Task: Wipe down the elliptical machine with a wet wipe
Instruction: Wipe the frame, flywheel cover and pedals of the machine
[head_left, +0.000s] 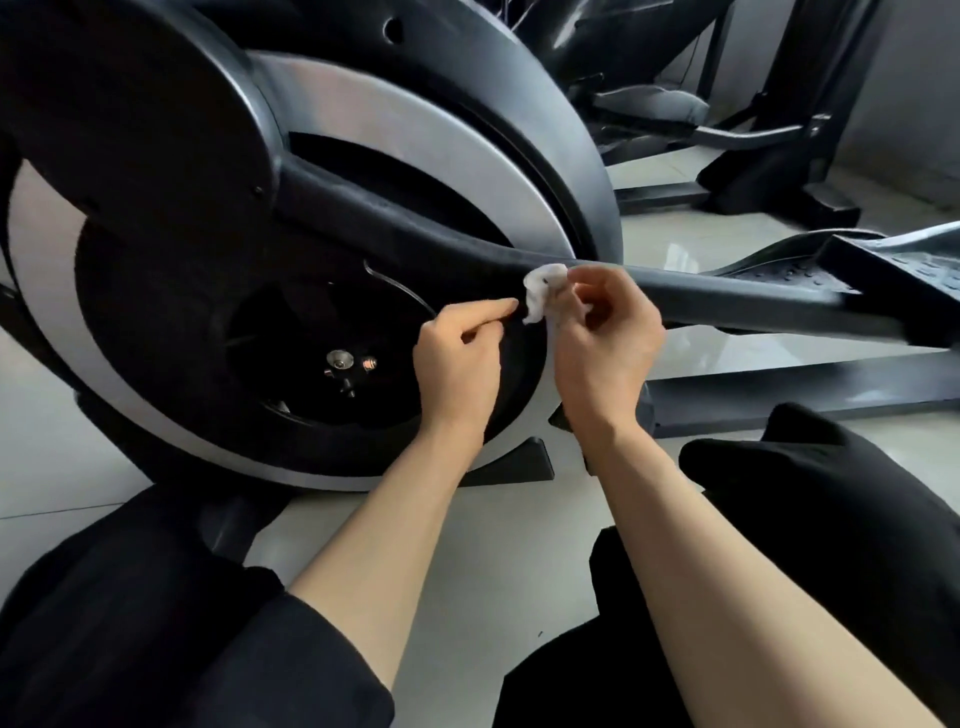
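A black elliptical machine fills the view, its big flywheel housing (171, 156) ringed in silver. A black crank arm (395, 213) runs from the hub down to the right into the pedal bar (753, 299). My right hand (602, 343) pinches a small crumpled white wet wipe (540, 291) just under the crank arm, where it meets the silver ring. My left hand (457, 353) is beside it, fingers curled, the forefinger pointing at the wipe's left edge; I cannot tell if it touches the wipe.
The foot pedal (883, 270) lies at the right, with the base rail (805, 400) below it on a pale tiled floor (467, 561). More black gym equipment (779, 104) stands behind. My knees in black clothing (831, 519) frame both arms.
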